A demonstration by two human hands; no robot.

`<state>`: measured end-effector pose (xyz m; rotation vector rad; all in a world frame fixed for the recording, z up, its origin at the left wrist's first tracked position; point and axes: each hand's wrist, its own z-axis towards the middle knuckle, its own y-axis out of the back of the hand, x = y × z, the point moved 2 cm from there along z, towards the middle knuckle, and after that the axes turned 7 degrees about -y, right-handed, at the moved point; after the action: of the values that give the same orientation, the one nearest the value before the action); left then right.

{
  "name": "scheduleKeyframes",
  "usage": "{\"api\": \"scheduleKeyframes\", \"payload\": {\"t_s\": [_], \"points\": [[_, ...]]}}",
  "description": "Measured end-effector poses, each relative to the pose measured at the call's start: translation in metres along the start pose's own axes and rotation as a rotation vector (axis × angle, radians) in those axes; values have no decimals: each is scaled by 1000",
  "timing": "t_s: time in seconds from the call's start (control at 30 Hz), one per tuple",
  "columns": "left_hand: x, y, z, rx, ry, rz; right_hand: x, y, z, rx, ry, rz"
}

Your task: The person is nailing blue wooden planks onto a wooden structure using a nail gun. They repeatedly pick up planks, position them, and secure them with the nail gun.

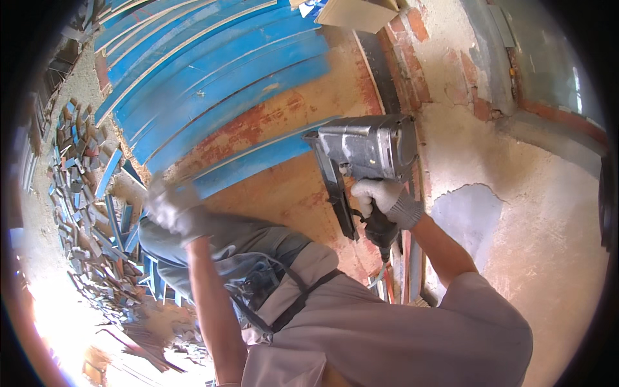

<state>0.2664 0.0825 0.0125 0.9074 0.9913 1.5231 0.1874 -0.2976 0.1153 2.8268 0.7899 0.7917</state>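
My right hand [380,197], in a pale work glove, is closed round the handle of a black and grey nail gun [358,148]. The gun's magazine slants down toward my lap, and a hose [385,255] leaves the handle's base. Smeared by motion, my gloved left hand [173,209] is beside the left end of a narrow blue board [258,160]; whether it touches the board cannot be made out. The board lies across a tan, red-stained wooden surface [258,122]. Past a strip of that surface lie several more blue boards [225,90], side by side.
A heap of short wood offcuts [90,213] covers the floor at the left. To the right is a worn plaster wall [529,206] with exposed brick. A cardboard box [358,14] stands at the far end. My bent leg [219,248] is close to the surface.
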Motion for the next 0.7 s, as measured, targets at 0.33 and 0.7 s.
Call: {"api": "scheduleKeyframes", "payload": {"t_s": [0.33,0.7], "points": [[84,-21,2,739,662,-538,1,-3,-16,-58,-56,215],[20,-21,-36,962,1417,-1426,-23,-8,-19,9,116,38]]}}
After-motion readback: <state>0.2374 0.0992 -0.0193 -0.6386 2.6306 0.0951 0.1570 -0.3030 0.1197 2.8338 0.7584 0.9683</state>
